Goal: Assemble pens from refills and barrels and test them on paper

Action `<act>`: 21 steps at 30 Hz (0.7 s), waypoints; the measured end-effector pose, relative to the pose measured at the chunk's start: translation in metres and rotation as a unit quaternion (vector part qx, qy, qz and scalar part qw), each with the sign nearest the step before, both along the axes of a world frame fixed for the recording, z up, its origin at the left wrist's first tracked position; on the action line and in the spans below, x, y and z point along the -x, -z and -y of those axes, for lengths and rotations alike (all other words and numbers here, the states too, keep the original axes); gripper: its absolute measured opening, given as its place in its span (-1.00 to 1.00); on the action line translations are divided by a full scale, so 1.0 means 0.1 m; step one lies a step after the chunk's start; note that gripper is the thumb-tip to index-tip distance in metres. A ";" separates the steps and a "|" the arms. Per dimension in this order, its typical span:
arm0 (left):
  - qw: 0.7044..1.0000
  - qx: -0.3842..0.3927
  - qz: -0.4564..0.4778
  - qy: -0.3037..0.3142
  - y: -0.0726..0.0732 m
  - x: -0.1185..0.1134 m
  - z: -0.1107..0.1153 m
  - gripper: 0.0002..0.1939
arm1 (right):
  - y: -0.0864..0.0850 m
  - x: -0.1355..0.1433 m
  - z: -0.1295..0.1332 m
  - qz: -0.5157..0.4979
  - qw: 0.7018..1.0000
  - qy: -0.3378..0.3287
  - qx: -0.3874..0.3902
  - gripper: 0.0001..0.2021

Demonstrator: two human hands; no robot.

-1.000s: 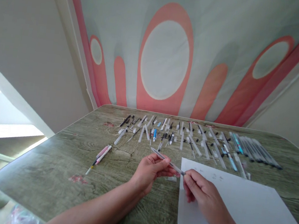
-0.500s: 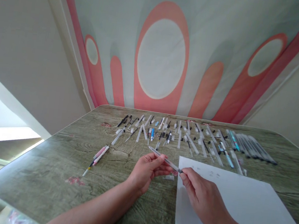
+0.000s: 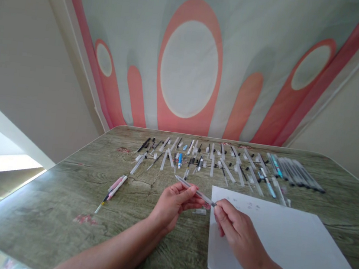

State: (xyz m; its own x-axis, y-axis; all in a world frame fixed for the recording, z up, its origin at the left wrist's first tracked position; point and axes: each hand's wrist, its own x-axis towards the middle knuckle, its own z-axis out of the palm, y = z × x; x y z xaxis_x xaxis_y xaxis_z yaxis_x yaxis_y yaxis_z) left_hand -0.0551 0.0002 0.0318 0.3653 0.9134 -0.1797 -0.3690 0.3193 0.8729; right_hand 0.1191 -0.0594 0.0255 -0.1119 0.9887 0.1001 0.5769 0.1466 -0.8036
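While my left hand (image 3: 174, 200) pinches the clear pen (image 3: 195, 190) around its middle, my right hand (image 3: 236, 233) grips its tip over the left edge of the paper (image 3: 286, 248), the pen slanting up-left from that paper toward the rows of pen parts (image 3: 224, 164) on the table (image 3: 60, 198).

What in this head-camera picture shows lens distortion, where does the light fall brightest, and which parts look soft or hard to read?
Head view: wide-angle bending curves the table edges and wall lines; bright light blows out the lower left; the far pen parts are too small to read clearly; the left hand, right hand and clear pen between them look fairly sharp.
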 end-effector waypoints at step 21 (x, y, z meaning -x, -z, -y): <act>0.999 -0.029 -0.006 -0.021 0.00 -0.01 0.01 -0.72 | 0.01 0.03 -0.06 -0.308 0.940 -0.079 0.123 -0.68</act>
State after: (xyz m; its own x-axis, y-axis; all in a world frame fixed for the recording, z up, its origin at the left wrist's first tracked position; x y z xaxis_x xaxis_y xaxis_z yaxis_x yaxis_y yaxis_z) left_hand -0.0543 -0.0008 0.0316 0.3238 0.9372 -0.1297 -0.3710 0.2519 0.8938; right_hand 0.1164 -0.0538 0.0247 -0.2544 0.9665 -0.0348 -0.0224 -0.0419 -0.9989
